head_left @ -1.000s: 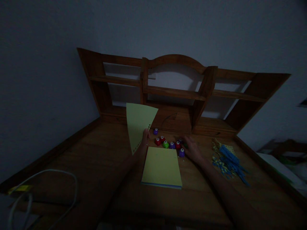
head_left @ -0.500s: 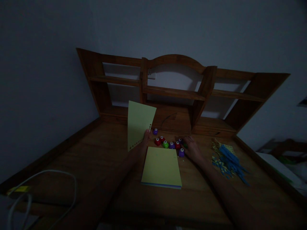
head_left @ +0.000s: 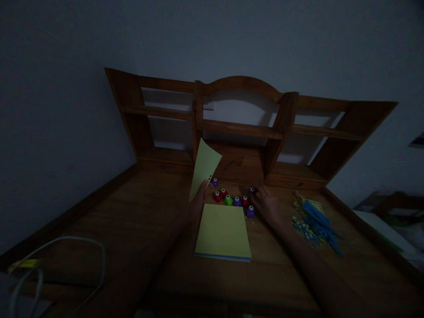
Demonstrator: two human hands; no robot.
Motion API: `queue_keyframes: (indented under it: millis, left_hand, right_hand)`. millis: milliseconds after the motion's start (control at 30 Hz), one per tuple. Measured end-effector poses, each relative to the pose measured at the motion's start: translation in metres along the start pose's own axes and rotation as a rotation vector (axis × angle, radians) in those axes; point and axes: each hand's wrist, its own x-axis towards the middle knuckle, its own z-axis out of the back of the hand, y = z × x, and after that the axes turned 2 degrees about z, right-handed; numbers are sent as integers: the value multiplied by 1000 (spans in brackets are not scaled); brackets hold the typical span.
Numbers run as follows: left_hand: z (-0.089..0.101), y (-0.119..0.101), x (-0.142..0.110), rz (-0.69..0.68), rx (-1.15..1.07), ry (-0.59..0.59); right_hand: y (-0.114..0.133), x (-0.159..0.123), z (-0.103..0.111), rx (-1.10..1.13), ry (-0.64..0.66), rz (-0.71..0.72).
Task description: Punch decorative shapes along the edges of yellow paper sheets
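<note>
My left hand [head_left: 200,194] pinches a yellow sheet of paper [head_left: 206,165] by its lower edge and holds it tilted above the desk. Small holes show along that edge. My right hand [head_left: 267,204] has its fingers closed around a dark purple craft punch [head_left: 252,190]; the fingertips are partly hidden in the dim light. Left of it stand a red punch [head_left: 245,201], a purple punch [head_left: 237,201], a green punch [head_left: 228,200] and another red punch [head_left: 217,196]. Another purple punch [head_left: 250,211] is close below my right hand. A stack of yellow paper [head_left: 223,229] lies in front.
Blue and yellow paper strips and scraps [head_left: 316,221] lie in a pile at the right. A wooden shelf unit [head_left: 241,128] stands along the back of the desk. A white cable [head_left: 76,237] loops at the lower left. One purple punch [head_left: 215,182] stands near the shelf.
The yellow sheet has turned more edge-on and shifted right in my left hand. The purple punch at my right fingers has moved slightly back and right.
</note>
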Motion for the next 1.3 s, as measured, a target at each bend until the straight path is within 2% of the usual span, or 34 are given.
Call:
queue_keyframes:
  millis: [133, 233, 433, 567, 667, 833, 1067, 1300]
  left_hand:
    - [-2, 20, 17, -40, -23, 106]
    - [-2, 25, 23, -6, -104, 174]
    - [2, 21, 26, 90, -204, 229]
    - [2, 18, 26, 66, -171, 277]
    - [-1, 14, 23, 68, -155, 300]
    - [-6, 15, 19, 80, -166, 251]
    - [-3, 17, 10, -60, 172, 61]
    - [3, 22, 17, -141, 280, -60]
  right_hand:
    - [1, 3, 9, 143, -179, -35]
    - [-1, 3, 8, 264, -236, -96]
    - [3, 2, 5, 495, -218, -235]
    - [7, 1, 9, 492, -149, -237]
    - [5, 2, 9, 422, -145, -221]
    - [-2, 3, 5, 267, -185, -149]
    - [-6, 3, 4, 200, -158, -74]
    - [-6, 3, 10, 212, -142, -105]
